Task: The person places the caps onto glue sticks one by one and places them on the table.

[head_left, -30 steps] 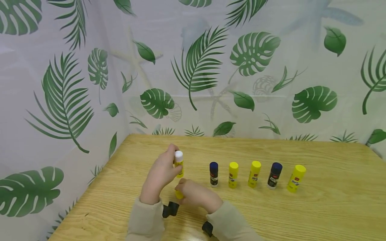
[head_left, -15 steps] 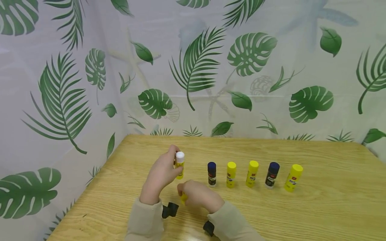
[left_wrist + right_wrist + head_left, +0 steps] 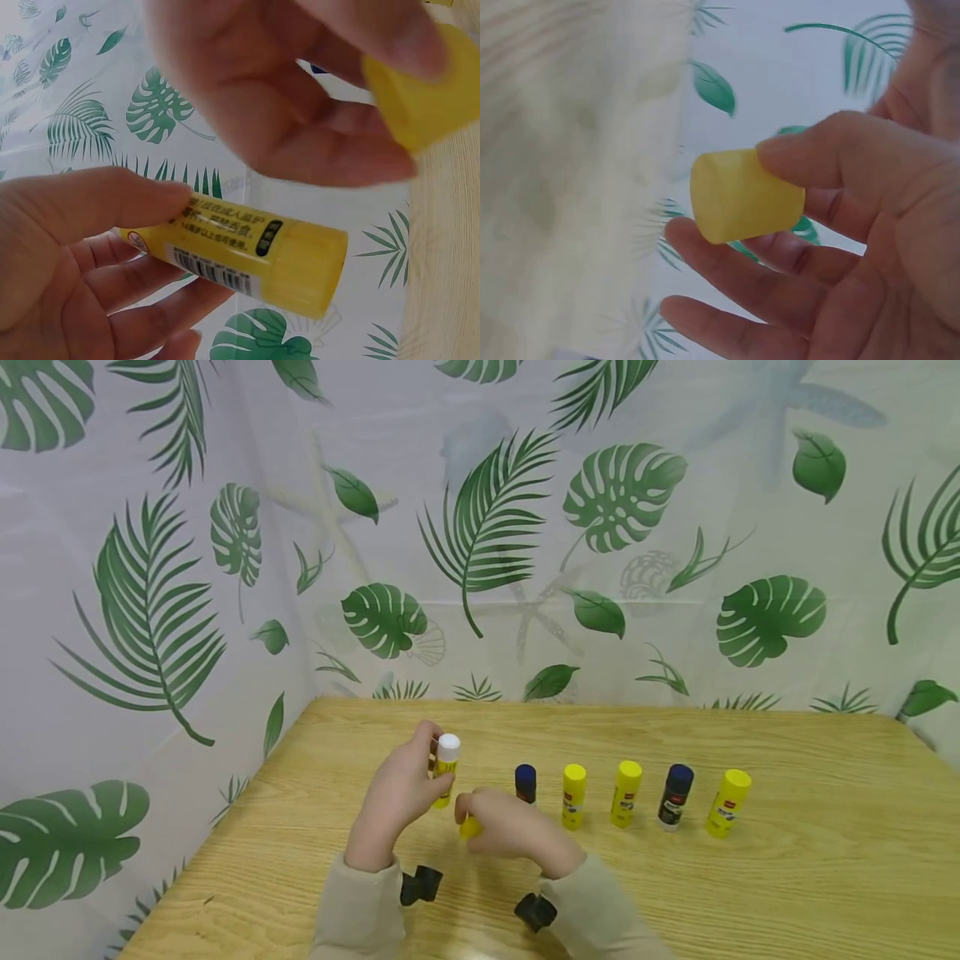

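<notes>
My left hand holds a yellow glue stick upright above the wooden table, with its white top uncovered. In the left wrist view, the thumb and fingers grip the printed barrel near its barcode. Between thumb and fingers, my right hand pinches a yellow cap, apart from the glue stick and just to the right of it. The right wrist view shows two of this hand's fingers stretched out below the cap. In the head view only a small part of the cap shows past the fingers.
Several capped glue sticks stand in a row on the table: a dark blue one partly behind my right hand, yellow ones, and another dark one. A leaf-patterned curtain borders the table's back and left.
My right hand has moved up and to the right with the cap, now covering the lower part of the nearest dark blue glue stick. The left hand has stayed almost in place.
</notes>
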The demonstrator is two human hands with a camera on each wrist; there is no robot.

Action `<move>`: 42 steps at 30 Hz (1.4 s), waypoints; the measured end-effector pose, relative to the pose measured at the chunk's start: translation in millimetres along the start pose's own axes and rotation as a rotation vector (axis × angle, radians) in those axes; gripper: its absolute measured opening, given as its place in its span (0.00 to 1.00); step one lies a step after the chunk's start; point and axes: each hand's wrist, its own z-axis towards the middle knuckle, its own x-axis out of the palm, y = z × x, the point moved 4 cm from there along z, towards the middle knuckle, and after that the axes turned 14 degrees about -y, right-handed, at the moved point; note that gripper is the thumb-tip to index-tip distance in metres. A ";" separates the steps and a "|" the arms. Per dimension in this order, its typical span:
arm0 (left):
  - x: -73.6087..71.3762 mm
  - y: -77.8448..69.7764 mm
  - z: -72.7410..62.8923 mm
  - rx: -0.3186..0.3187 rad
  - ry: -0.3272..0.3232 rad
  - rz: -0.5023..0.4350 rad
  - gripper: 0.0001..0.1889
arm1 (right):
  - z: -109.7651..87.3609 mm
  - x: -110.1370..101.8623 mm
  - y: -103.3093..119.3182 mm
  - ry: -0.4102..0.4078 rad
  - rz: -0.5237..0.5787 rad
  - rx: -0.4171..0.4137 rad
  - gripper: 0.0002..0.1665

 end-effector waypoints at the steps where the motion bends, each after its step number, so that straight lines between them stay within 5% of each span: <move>1: -0.3 -0.1 0.1 -0.005 -0.001 -0.002 0.18 | -1.1 -4.3 0.9 -0.013 0.008 -0.013 0.13; 12: -1.7 -1.2 0.6 0.000 -0.017 -0.032 0.16 | -16.8 -51.4 7.0 -0.205 0.071 -0.146 0.11; 24: -2.1 -6.4 0.6 0.023 -0.031 -0.215 0.17 | -28.2 -83.8 -2.8 -0.438 0.188 0.009 0.20; 30: -2.8 -10.8 1.7 0.094 -0.066 -0.267 0.16 | -28.1 -88.7 -5.3 -0.552 0.226 0.022 0.20; 42: -2.2 -15.0 1.3 0.136 -0.077 -0.274 0.14 | -29.1 -91.1 -4.5 -0.604 0.232 0.011 0.20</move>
